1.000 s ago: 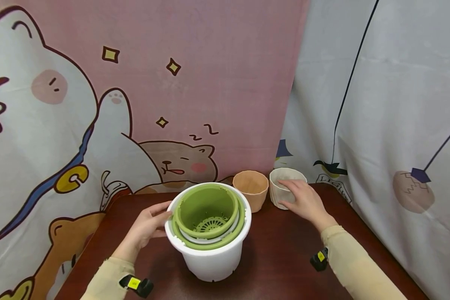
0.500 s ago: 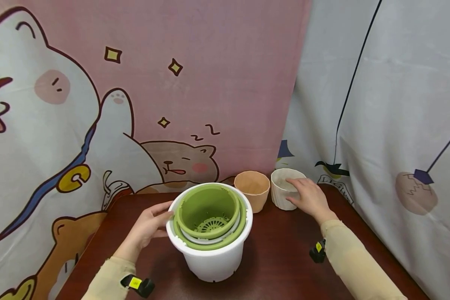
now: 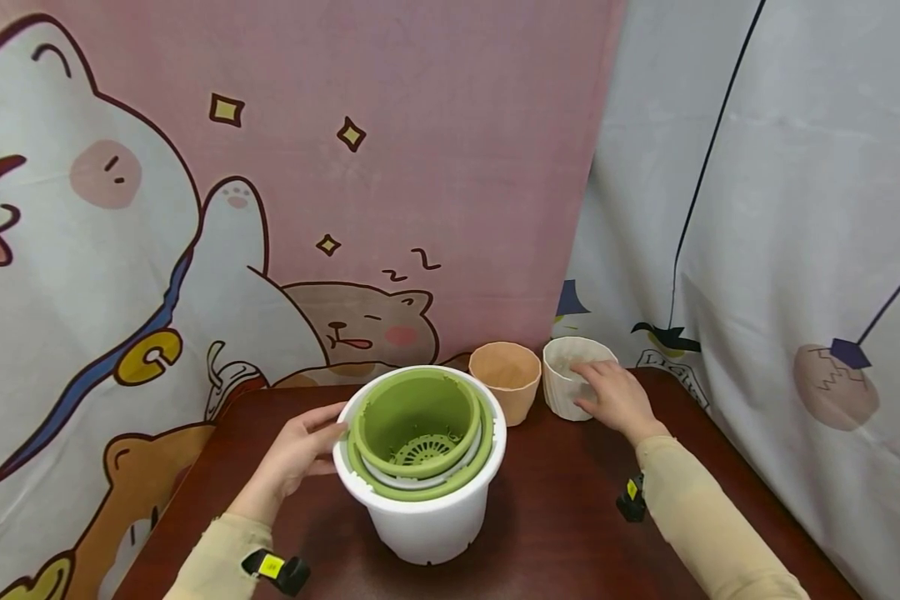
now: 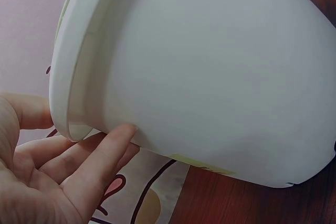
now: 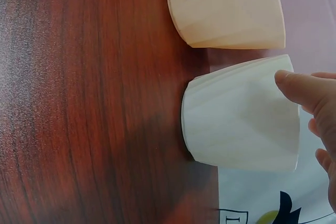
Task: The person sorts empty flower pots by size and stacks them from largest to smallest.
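Observation:
My left hand holds the rim of a large white flowerpot, thumb on the rim and fingers under it against the wall, as the left wrist view shows. Nested in that pot are green flowerpots with a white one between them; the innermost has a slotted bottom. At the back right, my right hand pinches the rim of a small white fluted pot. Its thumb lies on the outer wall and its fingers reach over the mouth; their tips are partly hidden. The small pot stands upright on the table.
A peach fluted pot stands just left of the small white one, behind the large pot. All rest on a dark red wooden table. Printed curtains hang along the back and right edges.
My right hand has closed its thumb and fingers in on the small white pot's rim. The left hand and the nested pots have stayed in place. The head view has shifted slightly.

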A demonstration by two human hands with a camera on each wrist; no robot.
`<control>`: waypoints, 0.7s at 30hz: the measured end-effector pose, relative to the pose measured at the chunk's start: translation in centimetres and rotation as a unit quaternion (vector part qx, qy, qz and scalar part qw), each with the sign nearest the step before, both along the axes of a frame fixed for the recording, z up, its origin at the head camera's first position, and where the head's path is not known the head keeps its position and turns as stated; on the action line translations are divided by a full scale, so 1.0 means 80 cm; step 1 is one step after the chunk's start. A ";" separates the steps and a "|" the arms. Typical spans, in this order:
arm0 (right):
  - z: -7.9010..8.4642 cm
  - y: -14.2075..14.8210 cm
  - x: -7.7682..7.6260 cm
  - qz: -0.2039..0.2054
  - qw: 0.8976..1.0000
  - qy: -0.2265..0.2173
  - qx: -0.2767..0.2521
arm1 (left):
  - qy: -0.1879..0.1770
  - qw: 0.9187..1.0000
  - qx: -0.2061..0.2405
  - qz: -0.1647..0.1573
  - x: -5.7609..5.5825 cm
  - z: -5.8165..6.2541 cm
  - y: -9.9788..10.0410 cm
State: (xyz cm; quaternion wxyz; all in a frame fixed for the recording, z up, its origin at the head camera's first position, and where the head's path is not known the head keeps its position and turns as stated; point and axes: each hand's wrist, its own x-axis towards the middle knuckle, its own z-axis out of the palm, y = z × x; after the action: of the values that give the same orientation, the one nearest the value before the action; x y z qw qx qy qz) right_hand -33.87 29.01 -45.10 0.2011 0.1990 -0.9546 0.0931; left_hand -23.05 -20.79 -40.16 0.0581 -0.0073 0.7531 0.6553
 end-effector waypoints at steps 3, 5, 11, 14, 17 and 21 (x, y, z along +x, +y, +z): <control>-0.004 -0.001 -0.001 0.004 1.000 0.002 0.005 | 0.002 1.000 0.000 -0.001 0.000 0.000 0.000; -0.005 -0.002 -0.001 0.006 1.000 0.003 0.005 | 0.003 1.000 0.000 -0.001 0.000 0.000 -0.001; -0.009 -0.003 -0.002 0.008 1.000 -0.002 0.011 | 0.003 1.000 0.001 0.000 0.000 -0.001 -0.001; -0.012 -0.004 -0.002 0.010 1.000 -0.012 0.008 | 0.003 1.000 0.003 0.001 0.000 0.000 -0.001; -0.014 -0.004 -0.002 0.008 1.000 -0.023 0.003 | 0.003 1.000 0.003 0.001 0.000 0.000 -0.001; -0.017 -0.003 -0.001 -0.001 1.000 -0.026 0.000 | 0.003 1.000 0.002 -0.002 0.000 0.000 -0.001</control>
State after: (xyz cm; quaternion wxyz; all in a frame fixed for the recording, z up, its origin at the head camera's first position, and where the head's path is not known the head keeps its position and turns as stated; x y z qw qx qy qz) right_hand -33.91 28.74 -46.50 0.1764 0.1955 -0.9597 0.0982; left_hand -23.04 -20.90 -40.19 0.0570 -0.0040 0.7519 0.6568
